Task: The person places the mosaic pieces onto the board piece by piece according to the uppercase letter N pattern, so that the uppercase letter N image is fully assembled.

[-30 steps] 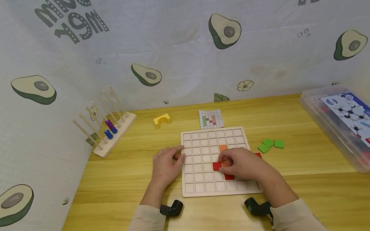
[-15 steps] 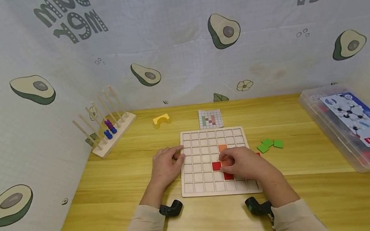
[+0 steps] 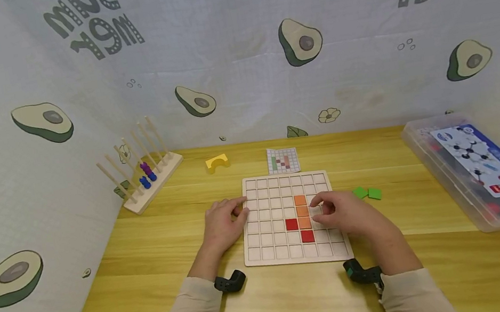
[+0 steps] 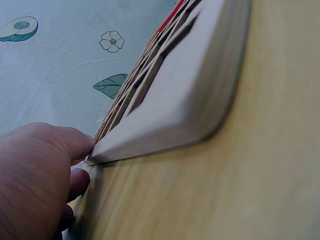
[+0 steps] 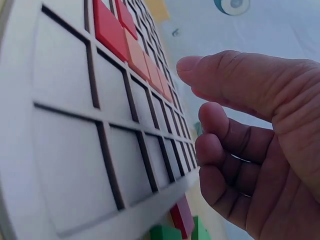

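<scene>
A wooden grid board [image 3: 267,239] lies on the table. Three orange tiles [image 3: 302,211] form a column in it, with one red tile [image 3: 308,236] below them and another red tile [image 3: 291,224] to the lower left. My left hand [image 3: 225,227] touches the board's left edge with its fingertips. Over the board's right side is my right hand [image 3: 352,211], thumb and fingers apart and nothing between them. In the right wrist view, a loose red tile [image 5: 182,216] and green tiles [image 5: 165,233] show beyond the board's edge; the right hand hides that red tile in the head view.
Green tiles [image 3: 374,194] lie right of the board. A printed pattern card [image 3: 283,167] lies behind it, near a yellow arch block [image 3: 217,162]. A peg rack [image 3: 153,186] with blue and purple pieces stands left; a clear plastic case [image 3: 470,198] lies right.
My right hand has drawn away to the right, uncovering the orange and red tiles and now covering some of the loose tiles. The left hand stays at the board's edge.
</scene>
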Available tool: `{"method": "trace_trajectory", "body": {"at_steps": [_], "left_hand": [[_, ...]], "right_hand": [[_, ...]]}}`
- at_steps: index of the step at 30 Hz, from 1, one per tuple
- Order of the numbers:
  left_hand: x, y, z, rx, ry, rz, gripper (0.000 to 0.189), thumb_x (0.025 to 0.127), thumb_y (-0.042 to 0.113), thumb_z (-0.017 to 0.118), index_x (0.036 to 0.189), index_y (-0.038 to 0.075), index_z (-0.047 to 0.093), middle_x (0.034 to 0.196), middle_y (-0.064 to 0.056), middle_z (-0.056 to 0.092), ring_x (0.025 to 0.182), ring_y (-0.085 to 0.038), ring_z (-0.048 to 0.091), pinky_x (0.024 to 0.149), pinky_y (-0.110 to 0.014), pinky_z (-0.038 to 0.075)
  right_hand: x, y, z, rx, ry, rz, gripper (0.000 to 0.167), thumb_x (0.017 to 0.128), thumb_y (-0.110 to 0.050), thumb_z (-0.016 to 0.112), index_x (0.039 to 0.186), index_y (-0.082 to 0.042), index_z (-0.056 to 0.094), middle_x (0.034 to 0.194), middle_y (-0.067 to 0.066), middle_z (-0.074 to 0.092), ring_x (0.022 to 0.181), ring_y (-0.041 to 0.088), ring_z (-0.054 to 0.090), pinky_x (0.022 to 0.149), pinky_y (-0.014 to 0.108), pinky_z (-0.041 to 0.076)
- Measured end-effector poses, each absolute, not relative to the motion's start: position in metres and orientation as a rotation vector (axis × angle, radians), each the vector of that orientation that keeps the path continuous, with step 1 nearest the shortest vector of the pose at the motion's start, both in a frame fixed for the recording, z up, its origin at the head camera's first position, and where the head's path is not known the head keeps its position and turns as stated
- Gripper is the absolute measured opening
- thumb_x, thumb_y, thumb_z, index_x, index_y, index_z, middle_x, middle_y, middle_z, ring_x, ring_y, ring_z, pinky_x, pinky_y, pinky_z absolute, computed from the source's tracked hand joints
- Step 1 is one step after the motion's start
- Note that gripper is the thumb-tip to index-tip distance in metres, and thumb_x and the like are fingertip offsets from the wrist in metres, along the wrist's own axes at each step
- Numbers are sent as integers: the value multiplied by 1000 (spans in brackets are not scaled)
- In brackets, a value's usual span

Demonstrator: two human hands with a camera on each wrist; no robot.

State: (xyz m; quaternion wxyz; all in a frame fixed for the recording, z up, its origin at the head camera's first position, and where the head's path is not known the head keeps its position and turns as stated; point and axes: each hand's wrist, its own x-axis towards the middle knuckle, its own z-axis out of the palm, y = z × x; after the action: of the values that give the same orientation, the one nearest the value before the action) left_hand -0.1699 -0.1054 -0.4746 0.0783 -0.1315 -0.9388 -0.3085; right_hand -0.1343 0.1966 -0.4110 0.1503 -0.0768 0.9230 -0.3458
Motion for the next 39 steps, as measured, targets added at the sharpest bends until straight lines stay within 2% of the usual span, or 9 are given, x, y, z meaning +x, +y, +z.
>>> {"method": "trace_trajectory", "body": {"at_steps": [19, 28, 39], "left_hand": [[-168, -106, -474, -388, -2816, -928, 32, 98, 30, 67, 127, 19, 73, 81, 6, 63, 82, -16, 50, 79, -34, 33], [-168, -106, -472, -381, -2827, -932, 32, 98, 30, 67, 127, 20, 73, 81, 6, 63, 82, -16, 50, 78, -34, 32], [-169, -105, -473, -387, -2824, -921, 32, 98, 30, 67, 127, 19, 73, 81, 6, 63, 82, -16, 50, 78, -34, 34]], "right_hand": [[-133, 254, -414, -79, 2717, -923, 31, 94, -24, 72, 121, -9, 67, 91, 6, 59, 78, 20, 51, 67, 33, 40], [-134, 266, -417, -35, 2668, -931, 35, 92, -17, 73, 124, -6, 65, 91, 7, 57, 80, 21, 51, 66, 32, 40], [-134, 270, -420, -69, 2636, -937, 38, 91, -14, 75, 125, -3, 64, 89, 7, 56, 76, 21, 50, 63, 30, 40]]}}
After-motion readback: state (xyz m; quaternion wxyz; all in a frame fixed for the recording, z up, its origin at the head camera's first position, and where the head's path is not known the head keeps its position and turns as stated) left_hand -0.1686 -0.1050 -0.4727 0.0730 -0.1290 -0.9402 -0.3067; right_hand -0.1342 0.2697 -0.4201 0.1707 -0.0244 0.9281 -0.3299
